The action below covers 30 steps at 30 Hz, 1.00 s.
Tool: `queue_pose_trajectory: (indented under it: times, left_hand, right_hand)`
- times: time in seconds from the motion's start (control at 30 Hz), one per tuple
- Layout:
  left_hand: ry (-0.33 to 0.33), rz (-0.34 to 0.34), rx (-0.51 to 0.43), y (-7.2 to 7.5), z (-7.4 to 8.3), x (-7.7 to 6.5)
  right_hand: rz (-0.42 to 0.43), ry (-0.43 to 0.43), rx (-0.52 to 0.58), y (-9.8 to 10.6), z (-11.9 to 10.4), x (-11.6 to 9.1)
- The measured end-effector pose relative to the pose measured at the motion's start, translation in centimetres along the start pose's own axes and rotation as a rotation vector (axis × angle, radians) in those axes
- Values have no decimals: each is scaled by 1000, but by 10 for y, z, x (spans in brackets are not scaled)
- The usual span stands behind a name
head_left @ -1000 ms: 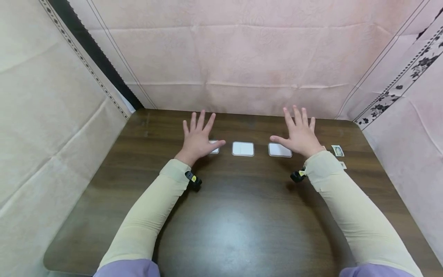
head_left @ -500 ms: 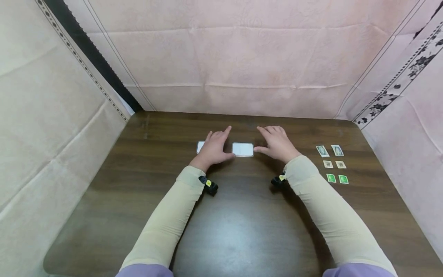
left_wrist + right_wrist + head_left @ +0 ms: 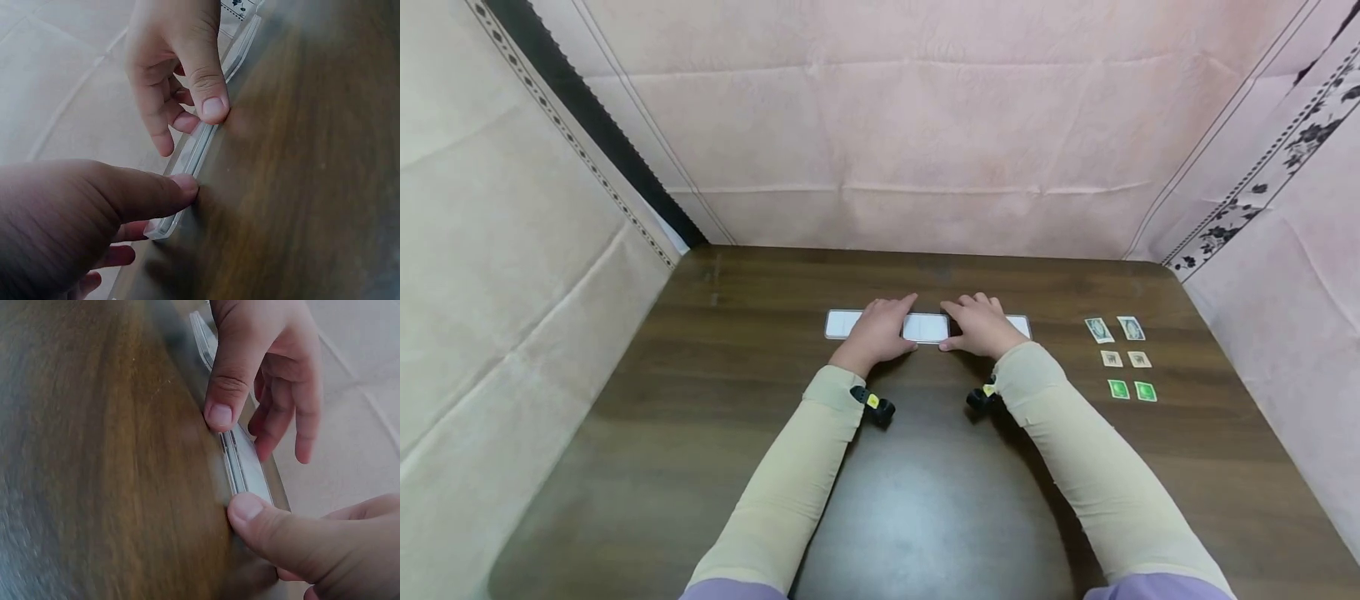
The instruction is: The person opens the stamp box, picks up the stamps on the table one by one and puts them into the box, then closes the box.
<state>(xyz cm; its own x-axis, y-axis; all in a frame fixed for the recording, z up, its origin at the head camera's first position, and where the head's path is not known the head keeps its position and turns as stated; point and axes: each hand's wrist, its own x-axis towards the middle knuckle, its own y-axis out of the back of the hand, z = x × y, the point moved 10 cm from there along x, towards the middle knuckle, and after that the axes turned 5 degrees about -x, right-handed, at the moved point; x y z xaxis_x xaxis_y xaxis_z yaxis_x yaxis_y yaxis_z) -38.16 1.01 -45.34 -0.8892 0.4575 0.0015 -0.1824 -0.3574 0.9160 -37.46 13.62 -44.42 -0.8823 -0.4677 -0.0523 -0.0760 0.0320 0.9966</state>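
Note:
Three flat white rounded-rectangle cases with clear edges lie in a row near the table's far side. In the head view, both hands are on the middle case (image 3: 926, 328). My left hand (image 3: 880, 330) pinches its left end, and my right hand (image 3: 982, 327) its right end. Both wrist views show the thumbs against the near edge of the middle case (image 3: 199, 150), with fingers behind it. The left case (image 3: 841, 324) and right case (image 3: 1020, 325) are partly covered by the hands; the left case (image 3: 205, 339) shows beyond the left thumb in the right wrist view.
To the right on the brown table (image 3: 737, 433) lie small stamp-like pieces in pairs: picture pieces (image 3: 1099, 330), beige pieces (image 3: 1112, 358) and green pieces (image 3: 1118, 389). A pale cloth (image 3: 925, 150) hangs behind the table's far edge.
Both hands have come inward from wide-spread fingers over the outer cases to the ends of the middle case, and now pinch it. The small pieces on the right came into view.

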Motion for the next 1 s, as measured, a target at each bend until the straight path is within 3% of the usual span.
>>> queue_pose_trajectory:
  times: [0.23,0.47,0.73,1.0]
  left_hand:
    - [24,7,-7,-1,0,0]
    - [17,-18,-76,-3,3,1]
    - [18,-38,-87,-7,7,1]
    - [61,-43,-105,-6,6,0]
  right_hand:
    - [-64,13,34,-2,-3,4]
    - [-112,-13,93,-4,-3,12]
    - [-137,-30,116,-5,-2,14]
    - [-150,-31,117,-5,-7,12]
